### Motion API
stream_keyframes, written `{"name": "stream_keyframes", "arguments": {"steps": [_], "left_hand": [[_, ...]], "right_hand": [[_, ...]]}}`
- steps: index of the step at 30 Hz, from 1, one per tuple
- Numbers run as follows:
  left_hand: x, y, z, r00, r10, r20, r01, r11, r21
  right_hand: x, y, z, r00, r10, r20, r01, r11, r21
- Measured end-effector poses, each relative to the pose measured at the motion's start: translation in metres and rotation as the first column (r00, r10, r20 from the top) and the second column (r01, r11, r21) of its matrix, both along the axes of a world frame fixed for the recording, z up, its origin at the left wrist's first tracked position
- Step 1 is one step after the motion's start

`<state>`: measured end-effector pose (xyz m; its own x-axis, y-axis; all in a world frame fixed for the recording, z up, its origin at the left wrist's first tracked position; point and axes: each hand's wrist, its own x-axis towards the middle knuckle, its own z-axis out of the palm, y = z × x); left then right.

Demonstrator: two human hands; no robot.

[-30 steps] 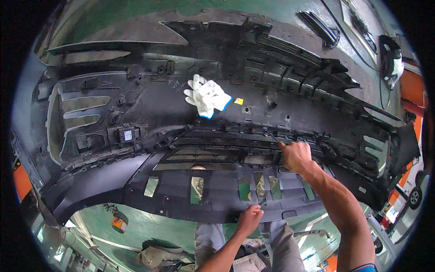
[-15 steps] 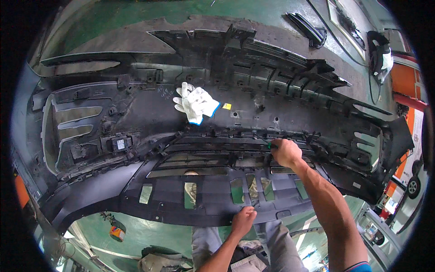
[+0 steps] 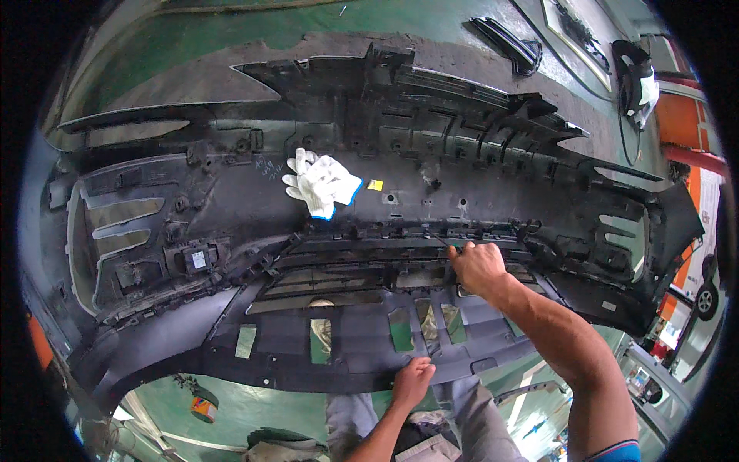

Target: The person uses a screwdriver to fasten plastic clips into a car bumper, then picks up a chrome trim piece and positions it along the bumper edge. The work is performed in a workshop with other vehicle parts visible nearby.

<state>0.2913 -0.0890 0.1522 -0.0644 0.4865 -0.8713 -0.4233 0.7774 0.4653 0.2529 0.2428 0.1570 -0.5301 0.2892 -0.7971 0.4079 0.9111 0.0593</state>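
A large black car bumper lies before me with its ribbed inner side up. My right hand is closed around a screwdriver, mostly hidden in the fist. Its thin shaft points up and left to the row of clips along the bumper's middle seam. At the near edge, my left hand has its fingers closed on the rim of the bumper's lower panel. White work gloves with blue cuffs rest on the bumper, left of a small yellow sticker.
A black trim piece lies on the floor beyond the bumper, with a black and white part farther right. Below the near edge stands a small orange-labelled can. A car wheel shows at far right.
My right hand has turned at the wrist and shifted slightly left, its elbow swinging outward. The left hand keeps its place on the rim. The whole view has tilted a little.
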Motion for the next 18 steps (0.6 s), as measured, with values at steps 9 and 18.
{"name": "stream_keyframes", "arguments": {"steps": [9, 18], "left_hand": [[-0.007, 0.008, 0.005, 0.998, -0.048, -0.032, 0.047, 0.998, -0.033], [-0.004, 0.004, 0.0, 1.0, -0.01, -0.003, 0.01, 1.0, -0.008]], "right_hand": [[-0.014, 0.008, 0.008, 0.977, -0.19, 0.093, 0.193, 0.981, -0.024], [-0.011, 0.007, 0.008, 0.939, -0.341, 0.04, 0.341, 0.94, -0.011]]}}
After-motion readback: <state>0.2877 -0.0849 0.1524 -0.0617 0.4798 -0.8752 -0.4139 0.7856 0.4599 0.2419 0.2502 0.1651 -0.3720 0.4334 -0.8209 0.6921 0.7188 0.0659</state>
